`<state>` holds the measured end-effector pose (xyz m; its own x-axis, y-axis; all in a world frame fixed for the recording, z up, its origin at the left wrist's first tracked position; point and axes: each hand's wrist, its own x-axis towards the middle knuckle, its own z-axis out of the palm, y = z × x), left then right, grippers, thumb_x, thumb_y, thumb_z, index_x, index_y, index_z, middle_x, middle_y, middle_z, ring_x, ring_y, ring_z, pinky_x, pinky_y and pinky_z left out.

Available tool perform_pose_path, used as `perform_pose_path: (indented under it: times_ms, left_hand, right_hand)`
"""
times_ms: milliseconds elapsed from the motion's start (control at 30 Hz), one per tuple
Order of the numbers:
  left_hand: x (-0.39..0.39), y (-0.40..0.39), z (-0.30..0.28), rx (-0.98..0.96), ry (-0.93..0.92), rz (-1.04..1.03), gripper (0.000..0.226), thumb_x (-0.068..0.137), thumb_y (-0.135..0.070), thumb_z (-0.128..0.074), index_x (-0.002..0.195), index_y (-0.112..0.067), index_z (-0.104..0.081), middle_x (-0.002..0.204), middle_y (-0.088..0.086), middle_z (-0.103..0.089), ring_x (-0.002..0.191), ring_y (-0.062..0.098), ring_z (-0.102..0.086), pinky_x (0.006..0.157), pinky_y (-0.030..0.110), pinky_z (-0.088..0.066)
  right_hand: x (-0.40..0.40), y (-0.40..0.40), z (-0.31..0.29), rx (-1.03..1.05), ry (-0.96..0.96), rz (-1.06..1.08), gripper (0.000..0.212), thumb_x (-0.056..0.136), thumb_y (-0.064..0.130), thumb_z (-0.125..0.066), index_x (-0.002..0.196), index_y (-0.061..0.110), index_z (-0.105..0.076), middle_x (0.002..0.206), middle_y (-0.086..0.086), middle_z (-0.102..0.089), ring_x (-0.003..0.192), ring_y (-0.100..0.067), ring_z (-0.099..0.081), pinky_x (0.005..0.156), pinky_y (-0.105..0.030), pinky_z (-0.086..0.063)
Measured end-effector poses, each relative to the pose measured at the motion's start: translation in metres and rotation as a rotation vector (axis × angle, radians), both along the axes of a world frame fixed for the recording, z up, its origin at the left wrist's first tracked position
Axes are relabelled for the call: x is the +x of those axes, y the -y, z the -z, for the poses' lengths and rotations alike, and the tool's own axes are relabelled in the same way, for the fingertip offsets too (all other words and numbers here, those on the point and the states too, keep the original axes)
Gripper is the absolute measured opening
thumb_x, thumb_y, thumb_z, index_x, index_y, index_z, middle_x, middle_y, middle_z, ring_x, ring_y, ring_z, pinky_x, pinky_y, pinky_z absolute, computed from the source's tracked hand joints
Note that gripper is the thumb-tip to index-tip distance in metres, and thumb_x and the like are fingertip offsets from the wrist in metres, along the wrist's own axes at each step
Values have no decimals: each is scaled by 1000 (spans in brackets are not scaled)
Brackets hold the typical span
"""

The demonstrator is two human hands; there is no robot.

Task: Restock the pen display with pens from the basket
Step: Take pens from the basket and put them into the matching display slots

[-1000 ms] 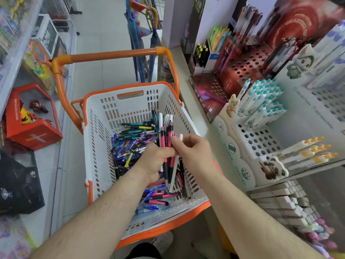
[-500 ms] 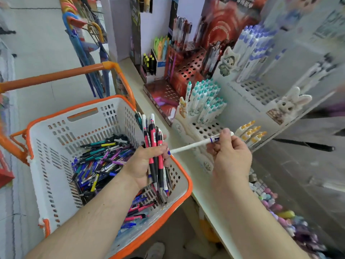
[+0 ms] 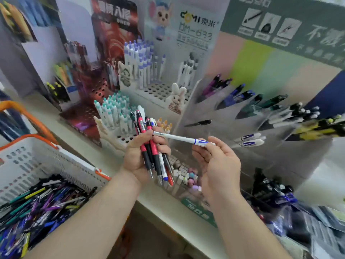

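Observation:
My left hand (image 3: 139, 156) grips a bundle of red, black and white pens (image 3: 152, 144), held upright in front of the shelf. My right hand (image 3: 218, 165) pinches one white pen with a blue band (image 3: 183, 140) by its cap end, lying level, its tip by my left fingers. The white basket with orange rim (image 3: 43, 161) sits at the lower left, full of loose mixed pens (image 3: 37, 204). The grey tiered pen display (image 3: 261, 128) stands straight ahead on the right, with two matching white-and-blue pens (image 3: 249, 140) in one slot.
A white peg stand with teal-capped pens (image 3: 115, 113) and a rabbit-figure stand (image 3: 175, 98) fill the shelf's middle. A red perforated display (image 3: 89, 86) lies further left. Small erasers (image 3: 186, 176) sit under my hands. Dark packaged pens (image 3: 270, 193) are at the lower right.
My view has swung right from the basket to the displays. My right hand pulled one white pen out of the bundle and carried it right, towards the grey display.

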<state>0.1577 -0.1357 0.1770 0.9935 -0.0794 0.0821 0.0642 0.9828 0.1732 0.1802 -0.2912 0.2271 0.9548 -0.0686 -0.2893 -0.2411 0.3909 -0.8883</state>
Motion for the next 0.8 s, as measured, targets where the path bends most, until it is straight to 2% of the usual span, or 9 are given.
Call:
perform_pose_path:
  times_ms: [133, 267, 333, 400, 467, 500, 567, 667, 800]
  left_hand:
    - [25, 36, -16, 83, -37, 30, 52, 53, -3, -90, 95, -14, -62, 80, -7, -58, 62, 3, -58, 57, 18, -49]
    - [34, 66, -25, 243, -75, 10, 67, 44, -6, -93, 101, -14, -59, 79, -5, -59, 59, 6, -57, 53, 21, -49]
    - [33, 77, -29, 314, -79, -5, 68, 42, -7, -94, 101, -14, -61, 79, -3, -59, 58, 8, -57, 52, 22, -49]
    - [31, 86, -33, 374, -76, -11, 67, 43, -5, -91, 101, -14, -60, 78, -3, -60, 57, 9, -58, 51, 23, -50]
    - [27, 92, -35, 443, -80, -24, 58, 51, -1, -80, 103, -14, -58, 77, -3, -60, 56, 9, -58, 50, 25, -50]
    - [25, 95, -36, 475, -78, -28, 53, 55, -3, -75, 104, -14, -58, 76, -3, -59, 56, 9, -58, 50, 25, -50]
    - [21, 100, -38, 528, -63, -27, 50, 59, -5, -72, 106, -13, -57, 78, -2, -59, 57, 10, -58, 50, 26, -51]
    - [15, 105, -38, 596, -48, -24, 50, 60, -5, -72, 107, -12, -58, 79, -1, -60, 58, 11, -58, 51, 27, -52]
    - [10, 111, -37, 632, -31, -5, 51, 59, -5, -72, 108, -12, -58, 80, 0, -60, 58, 11, -58, 53, 26, -52]
  right_hand:
    - [8, 53, -25, -61, 223, 176, 16, 97, -2, -55, 101, 9, -65, 84, -7, -76, 80, -23, -73, 71, -28, -59]
    - [22, 106, -43, -412, 588, 363, 16, 95, 4, -61, 98, 17, -71, 80, 5, -74, 75, -12, -70, 71, -23, -57]
    - [32, 123, -43, -599, 690, 366, 15, 94, 6, -62, 101, 15, -72, 81, 9, -71, 66, -2, -61, 63, -16, -50]
    - [45, 131, -37, -791, 728, 310, 15, 93, 10, -63, 102, 16, -73, 74, 12, -66, 52, -3, -52, 55, -14, -42]
    - [56, 130, -32, -963, 743, 206, 15, 92, 15, -63, 102, 18, -74, 77, 11, -65, 53, -4, -51, 65, -19, -50]
    - [61, 128, -29, -1021, 757, 152, 16, 91, 16, -64, 102, 20, -74, 82, 11, -66, 61, -5, -55, 76, -32, -55]
    - [65, 121, -27, -1124, 728, 35, 17, 91, 18, -65, 103, 24, -75, 88, 7, -69, 89, -20, -63, 97, -49, -45]
    - [66, 116, -28, -1320, 586, -137, 19, 97, 26, -60, 107, 31, -76, 107, 9, -73, 128, -22, -48, 109, -44, -20]
    - [67, 117, -32, -1452, 532, -244, 24, 98, 31, -56, 115, 34, -73, 131, 16, -64, 135, -20, -39, 109, -43, -18]
